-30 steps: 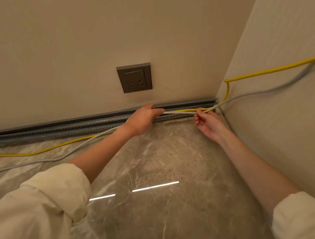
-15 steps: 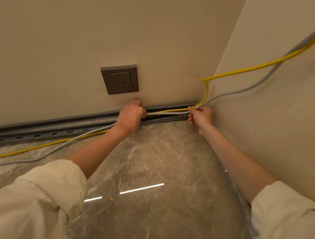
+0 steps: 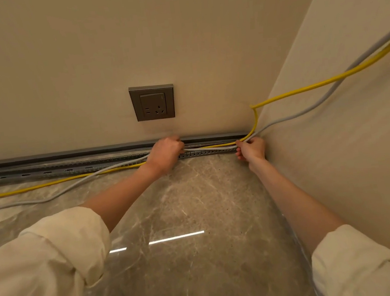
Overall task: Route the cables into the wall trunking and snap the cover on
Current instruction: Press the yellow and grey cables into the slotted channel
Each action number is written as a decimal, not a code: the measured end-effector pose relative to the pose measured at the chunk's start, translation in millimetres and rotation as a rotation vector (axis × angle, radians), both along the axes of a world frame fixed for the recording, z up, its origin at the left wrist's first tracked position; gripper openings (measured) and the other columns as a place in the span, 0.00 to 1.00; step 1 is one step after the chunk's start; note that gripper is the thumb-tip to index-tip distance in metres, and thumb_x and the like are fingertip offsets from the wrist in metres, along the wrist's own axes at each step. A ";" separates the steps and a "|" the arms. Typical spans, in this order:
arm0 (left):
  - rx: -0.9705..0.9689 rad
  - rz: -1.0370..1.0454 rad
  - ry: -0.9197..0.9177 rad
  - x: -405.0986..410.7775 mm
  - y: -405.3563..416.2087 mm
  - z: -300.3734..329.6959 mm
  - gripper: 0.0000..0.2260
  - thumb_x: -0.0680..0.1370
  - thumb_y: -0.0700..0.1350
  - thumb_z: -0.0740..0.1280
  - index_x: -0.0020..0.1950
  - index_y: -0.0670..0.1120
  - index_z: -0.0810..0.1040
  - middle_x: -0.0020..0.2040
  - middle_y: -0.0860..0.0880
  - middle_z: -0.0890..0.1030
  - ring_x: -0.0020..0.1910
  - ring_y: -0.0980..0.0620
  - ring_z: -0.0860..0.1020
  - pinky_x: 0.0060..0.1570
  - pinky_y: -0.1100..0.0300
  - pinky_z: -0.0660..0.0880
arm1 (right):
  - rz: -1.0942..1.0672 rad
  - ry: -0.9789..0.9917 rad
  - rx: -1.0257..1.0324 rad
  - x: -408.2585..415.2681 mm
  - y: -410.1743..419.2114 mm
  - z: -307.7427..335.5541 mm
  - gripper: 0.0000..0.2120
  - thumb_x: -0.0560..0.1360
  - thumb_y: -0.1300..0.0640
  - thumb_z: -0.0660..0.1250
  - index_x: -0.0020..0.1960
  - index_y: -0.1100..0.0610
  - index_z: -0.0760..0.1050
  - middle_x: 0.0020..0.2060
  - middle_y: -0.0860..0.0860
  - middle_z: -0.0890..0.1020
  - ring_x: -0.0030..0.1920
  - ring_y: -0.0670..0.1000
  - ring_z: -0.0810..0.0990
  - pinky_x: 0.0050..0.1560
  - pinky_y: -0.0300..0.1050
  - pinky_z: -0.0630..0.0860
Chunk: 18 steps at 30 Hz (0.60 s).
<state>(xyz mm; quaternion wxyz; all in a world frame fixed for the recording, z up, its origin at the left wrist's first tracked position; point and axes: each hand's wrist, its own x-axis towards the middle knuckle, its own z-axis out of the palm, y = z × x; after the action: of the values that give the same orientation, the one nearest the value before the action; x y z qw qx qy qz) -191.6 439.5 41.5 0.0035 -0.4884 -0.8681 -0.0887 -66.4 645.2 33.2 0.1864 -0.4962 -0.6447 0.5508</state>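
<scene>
A grey slotted trunking (image 3: 56, 171) runs along the foot of the back wall to the corner, its top uncovered. A yellow cable (image 3: 304, 88) and a grey cable (image 3: 295, 117) come down the right wall, bend at the corner and run left along the trunking. My right hand (image 3: 252, 149) pinches both cables near the corner. My left hand (image 3: 165, 154) is closed over them at the trunking below the socket. Left of that hand both cables trail out onto the floor. No cover is in sight.
A dark wall socket (image 3: 152, 102) sits on the back wall just above my left hand. The polished marble floor (image 3: 186, 222) reflects a ceiling light. The right wall (image 3: 349, 153) meets the back wall close to my right hand.
Both hands have pressed closer to the trunking. My right hand slid toward the corner and my left fingers curled shut over the cables. The camera shifted slightly.
</scene>
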 end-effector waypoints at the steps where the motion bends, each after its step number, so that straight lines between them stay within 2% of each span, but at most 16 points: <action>1: -0.004 -0.015 -0.013 -0.2 -1.3 -0.1 0.08 0.78 0.40 0.63 0.51 0.40 0.81 0.50 0.41 0.79 0.48 0.39 0.78 0.44 0.47 0.75 | 0.004 0.003 -0.009 -0.5 1.1 0.5 0.13 0.76 0.64 0.65 0.34 0.59 0.71 0.27 0.54 0.74 0.13 0.41 0.69 0.16 0.32 0.69; 3: -0.033 -0.047 -0.021 -1.1 -4.7 -0.2 0.09 0.77 0.42 0.65 0.52 0.40 0.81 0.51 0.42 0.78 0.48 0.40 0.78 0.46 0.47 0.76 | 0.016 0.010 -0.045 -1.3 3.7 1.8 0.13 0.77 0.64 0.65 0.33 0.58 0.70 0.27 0.55 0.74 0.13 0.40 0.69 0.16 0.32 0.69; 7: -0.094 -0.075 0.044 -0.2 -9.7 -2.5 0.11 0.75 0.37 0.65 0.56 0.42 0.80 0.54 0.43 0.78 0.50 0.40 0.79 0.47 0.47 0.77 | 0.060 -0.001 -0.129 0.0 9.7 3.8 0.12 0.76 0.63 0.67 0.35 0.58 0.71 0.29 0.54 0.74 0.14 0.40 0.71 0.16 0.31 0.69; 12: -0.121 -0.051 0.092 1.6 -7.4 -4.2 0.11 0.75 0.38 0.64 0.56 0.43 0.80 0.54 0.44 0.79 0.50 0.41 0.79 0.45 0.49 0.77 | 0.052 0.015 -0.203 3.1 9.2 6.7 0.11 0.77 0.62 0.66 0.36 0.59 0.71 0.29 0.54 0.74 0.14 0.41 0.71 0.16 0.31 0.69; 18: -0.079 -0.020 0.047 5.4 -8.6 -11.0 0.10 0.77 0.41 0.64 0.56 0.43 0.80 0.52 0.43 0.78 0.54 0.43 0.75 0.45 0.50 0.74 | 0.081 0.036 -0.206 6.3 3.9 12.9 0.11 0.78 0.62 0.63 0.38 0.58 0.70 0.31 0.54 0.75 0.16 0.40 0.73 0.17 0.31 0.70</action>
<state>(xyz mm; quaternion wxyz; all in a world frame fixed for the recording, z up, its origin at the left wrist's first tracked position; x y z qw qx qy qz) -186.2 431.0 30.6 0.0037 -0.4988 -0.8657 -0.0429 -60.1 649.1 46.1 0.1237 -0.4764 -0.6006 0.6301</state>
